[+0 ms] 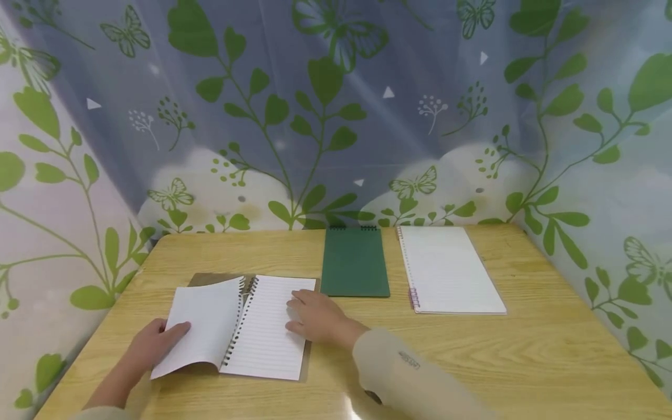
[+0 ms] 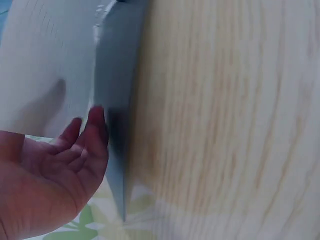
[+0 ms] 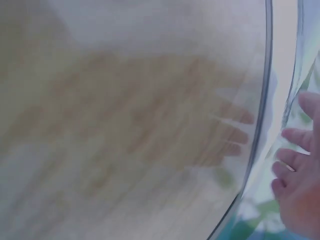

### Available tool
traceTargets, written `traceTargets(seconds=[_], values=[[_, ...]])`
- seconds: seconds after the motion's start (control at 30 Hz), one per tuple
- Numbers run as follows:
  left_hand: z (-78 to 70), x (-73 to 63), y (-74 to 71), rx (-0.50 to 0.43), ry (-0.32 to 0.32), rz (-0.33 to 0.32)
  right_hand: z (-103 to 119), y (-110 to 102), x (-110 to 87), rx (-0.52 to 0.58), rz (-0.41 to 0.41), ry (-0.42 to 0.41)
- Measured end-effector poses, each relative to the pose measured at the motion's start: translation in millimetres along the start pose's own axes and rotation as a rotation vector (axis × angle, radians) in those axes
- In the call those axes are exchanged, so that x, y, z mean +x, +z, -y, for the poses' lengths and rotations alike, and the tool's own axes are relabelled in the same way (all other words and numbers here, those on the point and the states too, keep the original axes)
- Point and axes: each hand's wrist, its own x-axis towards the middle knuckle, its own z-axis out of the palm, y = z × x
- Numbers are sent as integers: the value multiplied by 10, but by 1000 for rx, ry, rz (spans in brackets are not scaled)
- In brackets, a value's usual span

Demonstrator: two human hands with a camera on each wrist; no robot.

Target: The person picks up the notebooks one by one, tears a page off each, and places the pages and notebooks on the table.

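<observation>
A spiral notebook (image 1: 268,326) with lined white pages lies spread open at the left of the table. My left hand (image 1: 157,344) holds its raised left page (image 1: 205,321), thumb on top and the other fingers underneath. In the left wrist view, the fingers of the left hand (image 2: 65,175) show beneath that page, beside the grey cover (image 2: 117,85). Over the right edge of the right-hand page reaches my right hand (image 1: 317,315), its fingers spread. The right wrist view shows the right hand (image 3: 300,160) with fingers extended by the notebook's edge.
Behind and right of the open notebook lies a closed green notebook (image 1: 354,262), black rings at its top. Farther right is a larger spiral notebook (image 1: 451,268) showing a white lined page. A leaf-and-butterfly curtain (image 1: 336,169) encloses the wooden table (image 1: 551,350) at the back and sides.
</observation>
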Motion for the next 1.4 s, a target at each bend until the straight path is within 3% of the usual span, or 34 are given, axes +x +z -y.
traceTargets(seconds=[0.13,0.27,0.43,0.57,0.67,0.83,1.03,1.4], values=[[-22,-44,-110,-35,-43,86,172,-43,-105,58,90,-14],[30,-82,-164,-57,-66,117,277,-38,-131,131,123,36],[190,-73,-119,-77,-15,126,299,57,-123,129,173,84],[304,-29,-113,4,37,87,287,157,-109,103,179,66],[289,-33,-125,134,81,5,281,185,-112,82,172,58],[278,-26,-100,274,165,-59,280,150,-147,40,166,66],[343,-31,-67,307,184,-73,293,87,-177,33,183,67],[378,-81,-43,258,195,-63,290,70,-212,-7,199,59]])
